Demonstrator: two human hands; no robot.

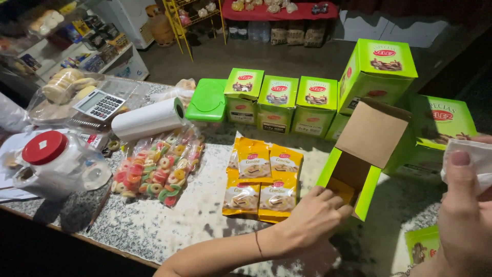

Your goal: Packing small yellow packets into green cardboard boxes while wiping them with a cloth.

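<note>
From the head view I see my left hand reaching across the speckled stone bench into the mouth of an open green carton, which lies tipped on its side with its brown inner flap raised. The fingers curl over the carton's lower edge, where a yellow packet shows just inside; I cannot tell whether the grip is closed on that packet or merely resting against it. My right hand sits at the right edge of the frame, thumb pressed against a piece of white paper or cloth, pinching it. Just left of the carton, four yellow sachets lie flat on the bench in a rough two-by-two block, touching one another. Further left lie clear bags of coloured ring-shaped sweets, and beyond them a white roll on its side. Behind the sachets stand three closed green boxes in a row, with a green lidded tub beside them and a taller green box stacked to the right. On the far left I make out a clear jar with a red lid and a calculator.
</note>
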